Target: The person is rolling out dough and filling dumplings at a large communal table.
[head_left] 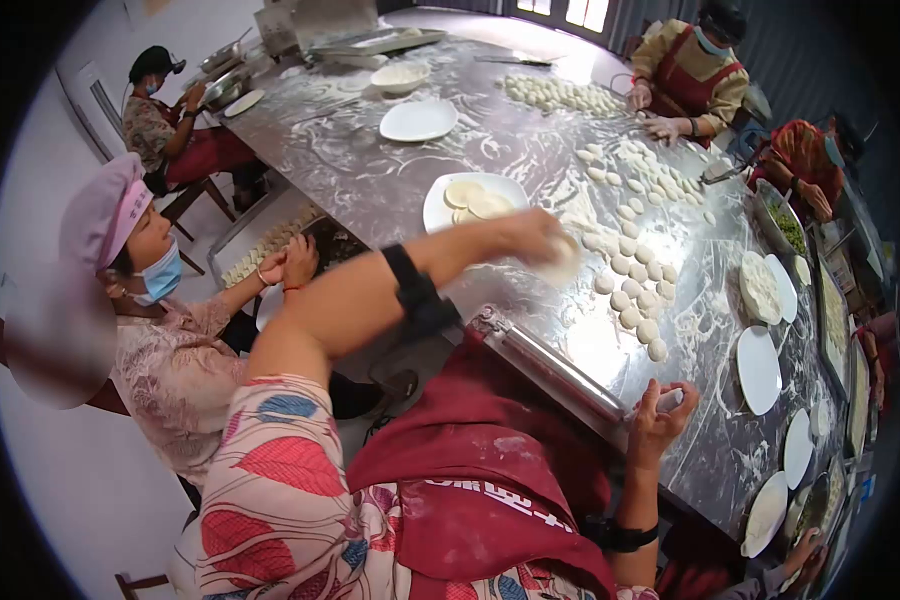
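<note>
My left hand, smeared by motion, reaches across over the steel table with a thin round dough wrapper in its fingers. Just behind it is a white plate with several flat dough wrappers. Beyond that hand, small dough pieces lie scattered in flour. My right hand is at the near table edge, fingers curled round a pale, rod-like end that I cannot identify. A shiny metal bar runs along the edge between my hands.
A person in a pink cap sits at my left beside a tray of dumplings. Other people work at the far side. White plates line the right side, near a bowl of green filling. An empty plate stands farther back.
</note>
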The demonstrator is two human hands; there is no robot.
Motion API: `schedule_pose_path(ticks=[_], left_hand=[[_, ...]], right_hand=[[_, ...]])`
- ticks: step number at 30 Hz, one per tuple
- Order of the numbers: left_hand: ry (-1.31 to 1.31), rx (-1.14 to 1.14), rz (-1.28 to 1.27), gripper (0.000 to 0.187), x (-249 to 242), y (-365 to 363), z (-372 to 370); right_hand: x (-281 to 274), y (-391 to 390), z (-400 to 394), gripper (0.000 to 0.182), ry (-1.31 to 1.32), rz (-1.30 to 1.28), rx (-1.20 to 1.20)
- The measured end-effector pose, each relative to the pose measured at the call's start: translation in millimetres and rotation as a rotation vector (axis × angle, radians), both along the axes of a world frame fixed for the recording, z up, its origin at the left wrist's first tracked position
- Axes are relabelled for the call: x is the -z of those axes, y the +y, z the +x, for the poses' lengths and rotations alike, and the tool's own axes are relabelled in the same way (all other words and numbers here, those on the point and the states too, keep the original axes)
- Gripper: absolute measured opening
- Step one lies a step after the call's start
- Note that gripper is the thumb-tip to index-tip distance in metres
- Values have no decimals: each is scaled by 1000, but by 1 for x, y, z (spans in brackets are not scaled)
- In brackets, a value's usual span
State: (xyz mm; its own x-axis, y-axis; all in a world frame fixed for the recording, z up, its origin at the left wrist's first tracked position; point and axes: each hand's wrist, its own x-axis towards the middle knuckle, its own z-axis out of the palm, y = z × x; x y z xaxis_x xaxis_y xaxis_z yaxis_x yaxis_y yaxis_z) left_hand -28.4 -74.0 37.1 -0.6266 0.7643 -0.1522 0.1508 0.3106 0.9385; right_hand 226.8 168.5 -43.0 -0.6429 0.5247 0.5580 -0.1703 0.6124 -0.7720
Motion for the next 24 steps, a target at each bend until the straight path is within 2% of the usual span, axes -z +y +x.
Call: schedule_pose_path(ticks=[2, 3, 5, 8, 11, 12, 14, 18, 21, 22, 24], left_hand=[[303, -124, -309, 41, -10, -42, -49], [344, -309, -548, 38, -13, -55, -68], [538, -469, -798, 35, -14, -72, -103], [669, -425, -782, 36, -6, -42, -112], [702, -146, -625, 48, 16, 24, -93], [653, -106, -636, 49, 16, 47, -81], [673, -121, -628, 48, 39, 81, -86], [733, -294, -715, 37, 34, 117, -60], [700, -95, -651, 33, 35, 128, -68], [669, 55, -603, 35, 42, 127, -71], [766, -23, -672, 39, 49, 130, -64]], right_hand=[[3, 3, 1, 27, -2, 83, 19], [3, 3, 1, 27, 3, 80, 12], [4, 2, 2, 27, 16, 73, 11], [6, 3, 3, 27, 29, 146, 19], [0, 0, 2, 27, 43, 123, 9], [-3, -3, 5, 28, -2, 14, 31], [-4, -4, 6, 28, -4, -5, 18], [1, -2, 8, 29, -6, 15, 22], [-1, -5, 7, 31, -4, 1, 11], [0, -5, 7, 32, -4, -24, 11], [-1, -4, 5, 32, -11, -46, 8]])
